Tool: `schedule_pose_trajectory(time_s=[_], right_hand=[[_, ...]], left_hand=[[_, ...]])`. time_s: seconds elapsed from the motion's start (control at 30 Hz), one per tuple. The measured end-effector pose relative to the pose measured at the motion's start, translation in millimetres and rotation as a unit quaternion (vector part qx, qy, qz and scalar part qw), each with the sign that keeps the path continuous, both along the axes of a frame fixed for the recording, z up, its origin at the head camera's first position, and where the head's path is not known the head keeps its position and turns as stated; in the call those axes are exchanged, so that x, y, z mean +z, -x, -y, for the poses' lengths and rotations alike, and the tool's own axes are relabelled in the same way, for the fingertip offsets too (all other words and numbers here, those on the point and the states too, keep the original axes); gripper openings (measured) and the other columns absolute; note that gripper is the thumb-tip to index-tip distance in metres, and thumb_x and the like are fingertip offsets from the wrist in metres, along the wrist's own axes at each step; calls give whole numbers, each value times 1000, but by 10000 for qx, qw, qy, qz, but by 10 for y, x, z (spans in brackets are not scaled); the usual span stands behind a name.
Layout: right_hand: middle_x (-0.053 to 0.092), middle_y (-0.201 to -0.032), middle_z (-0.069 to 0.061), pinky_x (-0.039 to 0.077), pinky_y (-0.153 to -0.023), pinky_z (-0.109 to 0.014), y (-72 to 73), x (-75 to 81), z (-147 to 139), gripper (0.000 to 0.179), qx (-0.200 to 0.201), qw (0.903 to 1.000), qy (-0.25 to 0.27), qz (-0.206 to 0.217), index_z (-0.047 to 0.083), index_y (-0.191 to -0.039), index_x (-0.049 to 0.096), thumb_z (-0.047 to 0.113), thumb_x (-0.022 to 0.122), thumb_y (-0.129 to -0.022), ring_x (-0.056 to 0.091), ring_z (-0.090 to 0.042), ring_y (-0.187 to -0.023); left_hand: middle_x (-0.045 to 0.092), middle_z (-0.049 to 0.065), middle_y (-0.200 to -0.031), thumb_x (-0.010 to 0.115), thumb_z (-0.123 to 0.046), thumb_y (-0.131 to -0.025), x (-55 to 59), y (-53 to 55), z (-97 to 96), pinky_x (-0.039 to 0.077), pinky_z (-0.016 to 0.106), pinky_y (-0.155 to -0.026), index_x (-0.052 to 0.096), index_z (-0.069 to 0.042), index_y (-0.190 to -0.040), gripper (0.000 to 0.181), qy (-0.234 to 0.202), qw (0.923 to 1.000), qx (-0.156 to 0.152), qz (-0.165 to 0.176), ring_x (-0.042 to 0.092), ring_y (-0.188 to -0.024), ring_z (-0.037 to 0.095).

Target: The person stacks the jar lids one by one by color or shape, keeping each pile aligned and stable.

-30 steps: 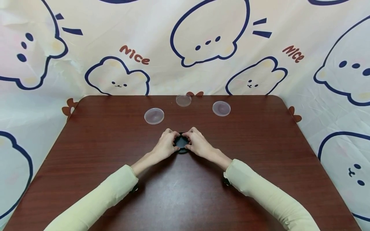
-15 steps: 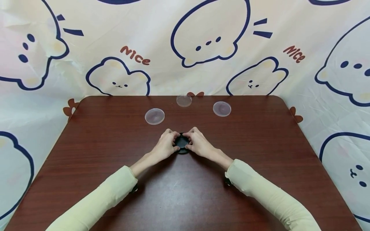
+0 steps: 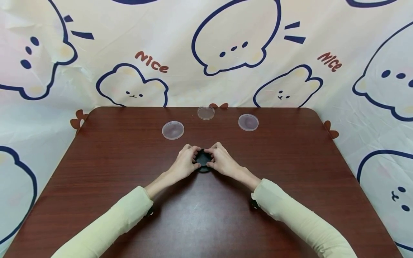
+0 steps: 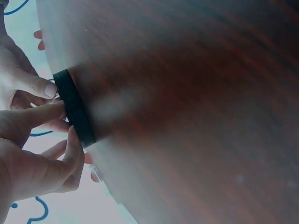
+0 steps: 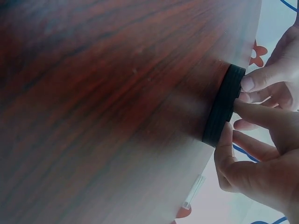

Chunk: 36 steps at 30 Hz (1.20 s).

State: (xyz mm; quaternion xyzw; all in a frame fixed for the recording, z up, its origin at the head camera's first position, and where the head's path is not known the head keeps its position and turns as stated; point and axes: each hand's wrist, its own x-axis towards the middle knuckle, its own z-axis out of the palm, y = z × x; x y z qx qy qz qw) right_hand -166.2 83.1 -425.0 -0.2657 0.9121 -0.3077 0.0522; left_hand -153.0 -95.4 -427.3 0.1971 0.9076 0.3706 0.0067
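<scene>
A black round disc-shaped object (image 3: 203, 157) lies flat on the brown table, in the middle of the head view. My left hand (image 3: 185, 161) grips its upper rim from the left, thumb at the near side and fingers at the far side. From the right, my right hand (image 3: 223, 159) holds it the same way. Both wrist views show its thick, finely ridged black side, as the black disc (image 4: 77, 112) in the left and the black disc (image 5: 223, 107) in the right. Fingers cover parts of the rim, and I cannot tell whether a separate piece sits on top.
Three clear round shallow dishes stand toward the far edge of the table (image 3: 129, 150): a left dish (image 3: 172, 130), a middle dish (image 3: 205, 113) at the edge, and a right dish (image 3: 248, 122). A cartoon-printed cloth (image 3: 180, 86) hangs behind and at both sides.
Both hands keep the same hold on the black disc. The whole head view has shifted very slightly; nothing else visibly moves.
</scene>
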Motion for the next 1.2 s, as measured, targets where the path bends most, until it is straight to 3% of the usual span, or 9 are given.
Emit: schedule_pose_trajectory(time_s=[0.33, 0.57, 0.7, 0.97, 1.2], right_hand=[[51, -109, -17, 50, -78, -27, 34, -24, -3, 43, -110, 9998, 190, 27, -6, -122, 62, -1, 74, -81, 59, -23, -91], [52, -106, -17, 51, -71, -25, 66, 1, -59, 39, -406, 9953, 874, 19, -5, -120, 65, -3, 72, -82, 62, -22, -84], [53, -105, -18, 51, -71, -27, 112, 22, -86, 37, -462, 9939, 995, 51, -5, -120, 65, -2, 71, -84, 62, -21, -83], [52, -107, -16, 50, -71, -26, 253, 2, 18, 36, -512, 9934, 1027, 71, -1, -121, 65, 0, 71, -85, 61, -21, -85], [54, -107, -16, 50, -74, -28, 458, 41, 167, 35, -593, 9913, 1170, -71, -1, -120, 66, 0, 70, -85, 60, -23, -88]], left_hand=[[55, 20, -100, 77, 6, -75, 6, -3, 20, 52, 33, -74, 60, 8, -116, 45, -289, 9996, 49, 38, 60, -84, 28], [54, 19, -101, 76, 5, -77, -15, 1, 37, 53, 33, -74, 61, 5, -115, 40, -429, 9989, 161, -52, 59, -85, 27], [54, 18, -101, 76, 2, -78, -7, 9, 63, 52, 33, -74, 63, 4, -114, 39, -441, 9987, 228, -86, 60, -87, 27], [55, 21, -104, 74, 2, -80, 13, 78, 248, 52, 35, -72, 61, 3, -118, 40, -585, 9970, 504, -35, 63, -77, 25], [56, 24, -106, 73, 2, -81, 22, 162, 439, 51, 41, -77, 59, 5, -121, 43, -685, 9950, 734, 1, 59, -89, 34]])
